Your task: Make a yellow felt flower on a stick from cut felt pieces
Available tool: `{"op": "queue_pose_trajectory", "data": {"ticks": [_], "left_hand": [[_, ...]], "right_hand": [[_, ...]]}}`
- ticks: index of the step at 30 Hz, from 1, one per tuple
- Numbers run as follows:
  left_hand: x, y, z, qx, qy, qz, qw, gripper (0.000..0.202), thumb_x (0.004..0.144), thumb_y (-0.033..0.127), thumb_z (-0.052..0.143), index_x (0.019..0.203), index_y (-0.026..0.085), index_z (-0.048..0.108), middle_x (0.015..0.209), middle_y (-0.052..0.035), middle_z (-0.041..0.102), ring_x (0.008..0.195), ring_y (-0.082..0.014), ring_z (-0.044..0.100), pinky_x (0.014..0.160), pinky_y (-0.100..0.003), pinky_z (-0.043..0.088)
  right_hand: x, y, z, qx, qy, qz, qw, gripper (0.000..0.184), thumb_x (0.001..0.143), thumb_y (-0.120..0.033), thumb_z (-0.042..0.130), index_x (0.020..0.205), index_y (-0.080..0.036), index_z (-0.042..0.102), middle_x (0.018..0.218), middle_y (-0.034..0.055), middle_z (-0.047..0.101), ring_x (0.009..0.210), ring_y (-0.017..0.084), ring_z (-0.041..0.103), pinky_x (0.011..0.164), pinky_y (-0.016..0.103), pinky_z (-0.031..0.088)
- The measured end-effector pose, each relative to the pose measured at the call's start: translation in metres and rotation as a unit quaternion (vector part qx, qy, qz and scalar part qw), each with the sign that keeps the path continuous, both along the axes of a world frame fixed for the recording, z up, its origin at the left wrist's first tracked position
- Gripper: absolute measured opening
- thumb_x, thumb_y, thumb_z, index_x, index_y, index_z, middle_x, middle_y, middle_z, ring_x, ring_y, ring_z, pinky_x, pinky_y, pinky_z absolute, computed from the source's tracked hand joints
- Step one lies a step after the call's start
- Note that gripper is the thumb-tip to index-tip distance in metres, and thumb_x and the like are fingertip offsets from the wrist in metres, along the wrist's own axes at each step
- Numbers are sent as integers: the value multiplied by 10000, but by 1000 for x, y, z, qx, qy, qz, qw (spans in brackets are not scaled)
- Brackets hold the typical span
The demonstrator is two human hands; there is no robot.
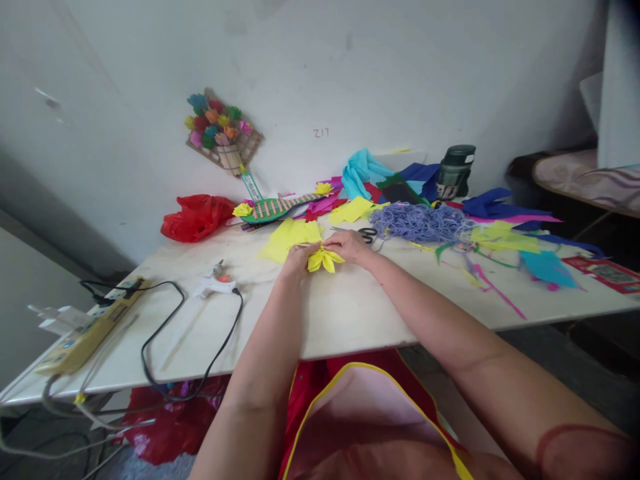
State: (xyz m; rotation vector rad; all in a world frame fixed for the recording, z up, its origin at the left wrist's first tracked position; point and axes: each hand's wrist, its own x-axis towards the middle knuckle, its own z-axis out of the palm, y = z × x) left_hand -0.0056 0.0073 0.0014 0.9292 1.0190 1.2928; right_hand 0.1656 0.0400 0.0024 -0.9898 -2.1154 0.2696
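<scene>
A yellow paper flower (pixel 324 260) with pointed petals is held between both hands, just above the white tabletop. My left hand (pixel 300 257) closes on its left side, while my right hand (pixel 351 245) pinches it from the upper right. The flower's centre is partly covered by the fingers. Behind my left hand lies a yellow paper sheet (pixel 286 239). Black-handled scissors (pixel 367 235) rest just beyond my right hand, their blades partly hidden by it. Farther right is a tangled heap of purple yarn (pixel 423 222).
A white glue gun (pixel 213 287) with a black cord lies left, near a yellow power strip (pixel 95 327). A red plastic bag (pixel 197 217), coloured paper (pixel 363 172) and a dark bottle (pixel 455 172) stand along the back. Paper flowers (pixel 217 123) hang on the wall.
</scene>
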Motion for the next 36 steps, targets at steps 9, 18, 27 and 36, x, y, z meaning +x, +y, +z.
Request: {"op": "queue_pose_trajectory", "data": {"ticks": [9,18,27,36], "left_hand": [[1,0,0,15,-23,2,1000,327,465,241,960,580,130,675,581,-47,684,564,-175,645,624,-309,517],[0,1,0,-9,3,-4,1000,358,515,333,986,610,122,712,627,-81,722,581,-185,650,576,-297,505],[-1,1,2,-9,-25,-15,1000,294,512,223,952,618,110,703,649,-84,720,600,-189,667,632,-314,527],[-4,-2,4,25,-5,-9,1000,300,485,246,948,595,127,695,608,-55,691,573,-167,637,614,-297,497]], "right_hand": [[2,3,-2,33,-15,17,999,149,844,-227,775,947,-286,865,930,11,839,855,176,753,747,254,526],[5,5,3,59,-43,39,997,159,871,-161,739,890,-250,869,870,50,818,800,166,720,715,245,490],[3,3,4,46,-18,34,998,153,825,-130,766,849,-244,865,856,38,823,781,153,718,688,232,487],[2,6,-4,22,44,38,998,157,789,-143,799,878,-254,865,843,20,828,760,151,733,676,224,510]]}}
